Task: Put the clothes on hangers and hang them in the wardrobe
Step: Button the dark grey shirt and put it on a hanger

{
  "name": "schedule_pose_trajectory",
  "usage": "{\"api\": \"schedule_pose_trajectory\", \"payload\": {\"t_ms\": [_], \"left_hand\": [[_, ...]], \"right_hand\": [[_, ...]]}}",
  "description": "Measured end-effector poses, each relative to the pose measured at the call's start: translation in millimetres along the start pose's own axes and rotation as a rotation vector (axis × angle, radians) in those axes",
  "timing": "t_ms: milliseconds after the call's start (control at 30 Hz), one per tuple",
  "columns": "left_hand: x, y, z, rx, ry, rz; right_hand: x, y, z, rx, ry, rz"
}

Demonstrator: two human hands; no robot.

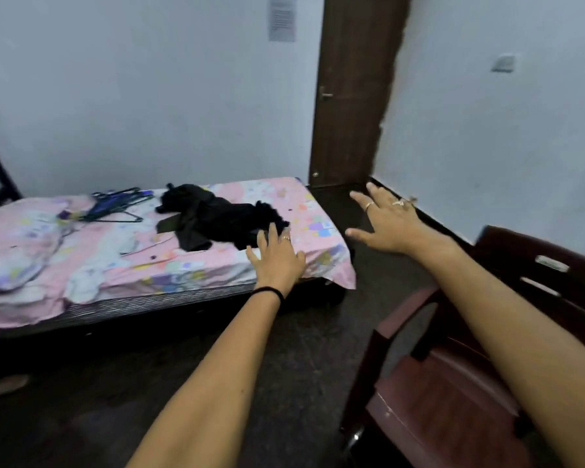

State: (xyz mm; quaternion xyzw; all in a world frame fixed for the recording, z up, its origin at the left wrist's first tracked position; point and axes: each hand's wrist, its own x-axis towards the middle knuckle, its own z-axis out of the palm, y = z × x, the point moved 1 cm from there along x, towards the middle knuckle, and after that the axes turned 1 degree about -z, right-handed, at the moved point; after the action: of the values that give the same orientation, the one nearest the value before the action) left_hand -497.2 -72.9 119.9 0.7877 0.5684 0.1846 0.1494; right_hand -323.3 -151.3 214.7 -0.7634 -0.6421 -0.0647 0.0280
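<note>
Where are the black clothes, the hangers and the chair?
Pile of black clothes (217,219), head view, middle of the heap.
Bundle of thin wire hangers (122,201), head view, crossed wires.
Dark red plastic chair (453,393), head view, seat.

bed: a bed (190,298) runs along the far wall, under a rumpled pink patterned sheet (115,251) that hangs over its near edge and right corner
door: a dark brown wooden door (352,89) stands closed beyond the bed's right end, its metal handle (325,94) on the left side
chair: a dark red plastic chair (453,400) stands on the floor at lower right
wall: a printed paper sheet (282,16) is stuck up left of the door; a light switch (503,63) sits on the right wall
floor: dark floor (284,383)
</note>
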Motion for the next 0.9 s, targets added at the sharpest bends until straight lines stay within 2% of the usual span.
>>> {"api": "schedule_pose_trajectory", "payload": {"t_ms": [100,200,433,733,900], "left_hand": [[29.8,-62.7,4.9,0.103,-0.174,-0.070],[48.5,-117.7,5.9,0.187,-0.282,-0.082],[106.5,-210.8,-0.2,0.135,-0.559,-0.122],[235.5,-286.1,-0.6,0.092,-0.539,-0.229],[313.9,-330.4,-12.0,0.095,-0.533,-0.320]], "right_hand": [[59.1,-31.6,42.7,0.134,-0.081,-0.067],[103.2,-61.5,79.2,0.202,-0.086,-0.115],[190.7,-138.6,153.5,0.270,-0.262,-0.241],[351.3,-188.5,226.4,0.371,-0.408,-0.328],[451.2,-208.4,244.6,0.366,-0.492,-0.352]]}}
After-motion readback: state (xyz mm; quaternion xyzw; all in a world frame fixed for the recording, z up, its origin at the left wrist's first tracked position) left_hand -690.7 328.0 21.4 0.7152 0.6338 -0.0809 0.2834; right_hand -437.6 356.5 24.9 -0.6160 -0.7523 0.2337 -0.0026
